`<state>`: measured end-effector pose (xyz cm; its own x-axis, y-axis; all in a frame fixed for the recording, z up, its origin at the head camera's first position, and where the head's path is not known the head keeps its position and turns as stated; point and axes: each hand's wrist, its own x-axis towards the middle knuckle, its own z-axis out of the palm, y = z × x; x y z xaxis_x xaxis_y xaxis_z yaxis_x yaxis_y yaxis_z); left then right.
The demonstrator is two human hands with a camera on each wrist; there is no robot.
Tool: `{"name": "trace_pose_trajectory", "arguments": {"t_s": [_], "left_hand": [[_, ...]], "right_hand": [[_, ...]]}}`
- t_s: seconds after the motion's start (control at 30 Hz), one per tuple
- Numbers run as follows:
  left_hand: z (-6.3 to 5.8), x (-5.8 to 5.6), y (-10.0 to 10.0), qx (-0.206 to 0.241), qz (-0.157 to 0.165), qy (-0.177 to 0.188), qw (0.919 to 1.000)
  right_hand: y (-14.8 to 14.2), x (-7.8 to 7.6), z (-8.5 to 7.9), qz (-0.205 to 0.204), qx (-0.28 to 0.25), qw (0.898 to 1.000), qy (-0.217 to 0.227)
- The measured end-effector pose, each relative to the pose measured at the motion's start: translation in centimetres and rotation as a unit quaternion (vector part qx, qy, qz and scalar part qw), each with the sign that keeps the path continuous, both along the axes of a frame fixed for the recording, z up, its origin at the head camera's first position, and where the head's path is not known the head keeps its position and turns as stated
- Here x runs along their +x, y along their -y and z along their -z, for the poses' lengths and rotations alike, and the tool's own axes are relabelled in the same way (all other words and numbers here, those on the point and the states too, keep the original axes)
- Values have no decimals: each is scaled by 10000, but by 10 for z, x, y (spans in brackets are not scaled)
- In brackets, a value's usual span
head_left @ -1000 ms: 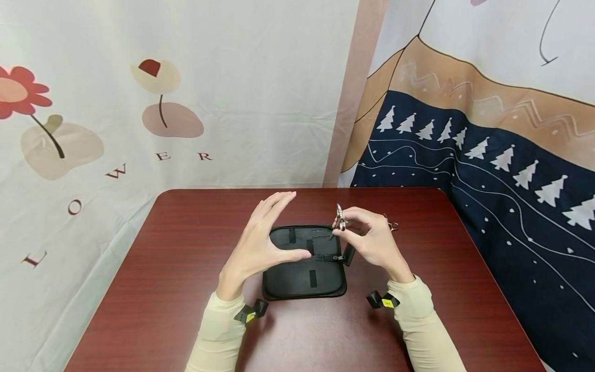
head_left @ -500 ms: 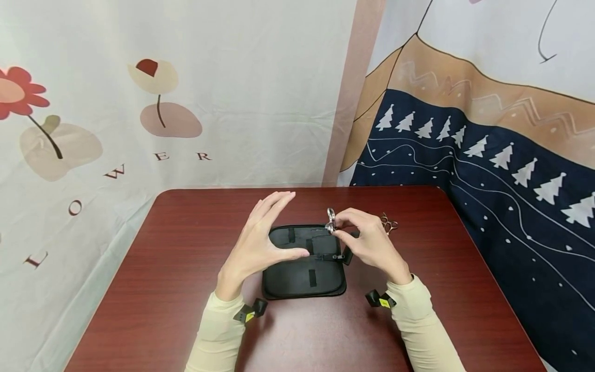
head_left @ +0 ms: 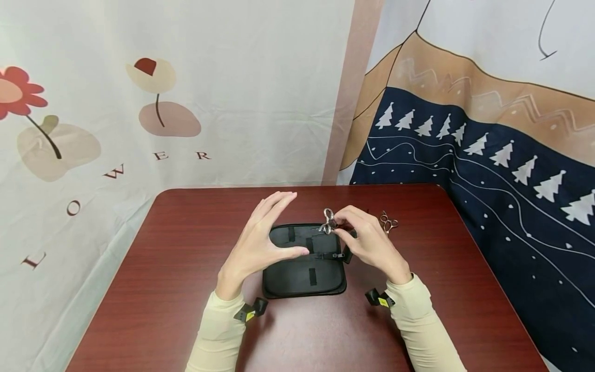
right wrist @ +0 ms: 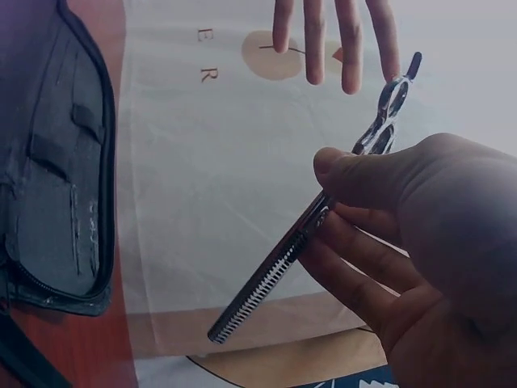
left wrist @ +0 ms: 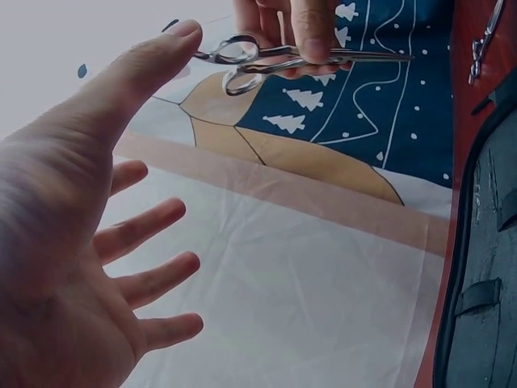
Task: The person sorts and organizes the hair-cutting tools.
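Note:
In the head view my right hand pinches a pair of silver thinning scissors between thumb and fingertips. The right wrist view shows their toothed blade pointing away from the thumb and the finger rings toward my left hand. They are held above the back right part of an open black zip case. My left hand hovers over the case's left side, fingers straight, thumb spread apart, holding nothing. Elastic loops line the inside of the case.
Behind my right hand, a second pair of scissors lies on the dark red table. A black strap extends from the right side of the case. Printed curtains hang behind the table's far edge.
My right hand has moved slightly left with the thinning scissors, turning their rings leftward over the case. The second pair of scissors shows more fully. My left hand stays nearly still.

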<state>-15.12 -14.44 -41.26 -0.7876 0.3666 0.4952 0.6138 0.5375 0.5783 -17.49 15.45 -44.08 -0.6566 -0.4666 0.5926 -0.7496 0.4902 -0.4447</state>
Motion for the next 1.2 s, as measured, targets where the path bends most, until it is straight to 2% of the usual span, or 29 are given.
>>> {"name": "trace_pose_trajectory", "arguments": {"t_s": [0.37, 0.7, 0.83, 1.0, 1.2], "left_hand": [[2, 1, -1, -60, 61, 140, 9999], [5, 0, -2, -180, 107, 69, 9998], [7, 0, -5, -262, 134, -64, 9995], [9, -2, -13, -478, 212, -383, 9979], [14, -3, -26, -843, 119, -848, 9928]], "right_hand": [[5, 2, 2, 395, 797, 9959, -182], [4, 2, 3, 492, 1239, 9904, -374], [4, 2, 3, 483, 1323, 9894, -358], [4, 2, 3, 433, 1413, 9884, -348], [5, 3, 3, 397, 1506, 9872, -354]]}}
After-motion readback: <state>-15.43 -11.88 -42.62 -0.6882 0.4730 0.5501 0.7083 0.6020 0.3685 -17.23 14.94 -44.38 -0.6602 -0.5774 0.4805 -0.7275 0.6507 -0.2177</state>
